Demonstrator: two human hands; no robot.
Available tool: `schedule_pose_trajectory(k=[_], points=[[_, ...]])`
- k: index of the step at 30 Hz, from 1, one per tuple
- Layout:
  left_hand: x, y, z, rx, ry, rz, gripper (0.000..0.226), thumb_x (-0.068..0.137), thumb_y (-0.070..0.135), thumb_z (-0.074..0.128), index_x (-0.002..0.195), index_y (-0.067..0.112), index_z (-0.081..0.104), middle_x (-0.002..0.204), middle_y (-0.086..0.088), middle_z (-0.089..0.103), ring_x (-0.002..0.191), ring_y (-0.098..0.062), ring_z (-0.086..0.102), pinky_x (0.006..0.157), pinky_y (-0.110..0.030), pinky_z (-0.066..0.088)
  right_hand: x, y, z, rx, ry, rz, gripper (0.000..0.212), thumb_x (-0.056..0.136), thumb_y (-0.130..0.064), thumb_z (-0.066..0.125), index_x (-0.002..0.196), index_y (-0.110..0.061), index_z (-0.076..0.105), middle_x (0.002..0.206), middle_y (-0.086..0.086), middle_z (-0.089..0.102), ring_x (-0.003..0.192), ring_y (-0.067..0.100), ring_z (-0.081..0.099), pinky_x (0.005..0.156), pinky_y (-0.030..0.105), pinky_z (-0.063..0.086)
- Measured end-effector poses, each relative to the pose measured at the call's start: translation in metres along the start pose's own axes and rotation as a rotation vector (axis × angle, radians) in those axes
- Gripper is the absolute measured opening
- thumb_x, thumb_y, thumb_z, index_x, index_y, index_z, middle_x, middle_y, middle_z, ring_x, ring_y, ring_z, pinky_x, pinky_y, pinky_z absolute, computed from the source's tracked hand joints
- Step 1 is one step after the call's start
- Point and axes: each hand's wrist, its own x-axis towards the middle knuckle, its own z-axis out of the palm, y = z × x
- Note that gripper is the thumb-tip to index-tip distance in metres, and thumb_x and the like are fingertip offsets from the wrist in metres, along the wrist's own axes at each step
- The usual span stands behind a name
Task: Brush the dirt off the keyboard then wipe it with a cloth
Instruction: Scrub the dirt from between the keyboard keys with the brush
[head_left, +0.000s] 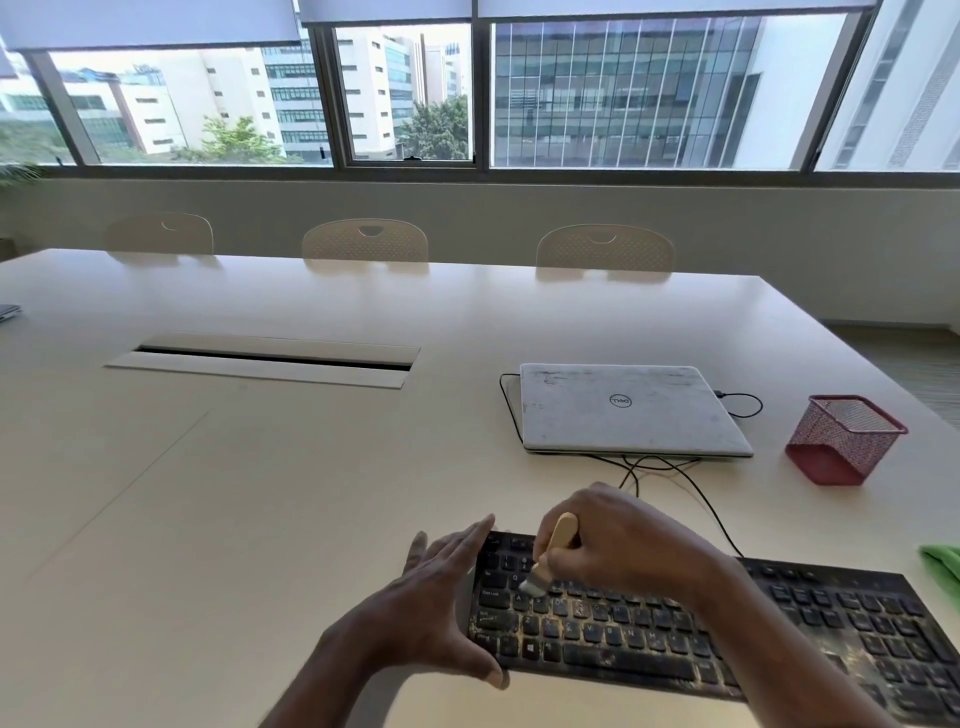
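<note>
A black keyboard (727, 639) speckled with yellowish dirt lies near the table's front edge, cable running back. My right hand (618, 545) grips a small wooden-handled brush (551, 553), its pale bristles down on the upper-left keys. My left hand (431, 608) has straight fingers along the keyboard's left end, with the thumb at its front-left corner. A green cloth (943, 564) peeks in at the right edge, beside the keyboard's far right corner.
A closed silver laptop (628, 410) with cables sits behind the keyboard. A red mesh pen holder (844, 439) stands to its right. The pale table (260, 493) has a cable hatch (265, 359) at centre; three chairs line the far side.
</note>
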Motion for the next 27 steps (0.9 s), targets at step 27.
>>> schedule_pose_trajectory(k=[27], points=[[-0.001,0.002,0.001,0.016,0.016,0.010,0.148,0.060,0.070,0.087,0.155,0.040,-0.022,0.156,0.030,-0.008,0.144,0.006,-0.021,0.112,-0.028,-0.028,-0.007,0.003,0.001,0.042,-0.037,0.023,0.011,0.094,-0.024,0.066,0.087,-0.023,0.074,0.066,-0.014,0.063,0.050,-0.001,0.051,0.052,0.013,0.042]])
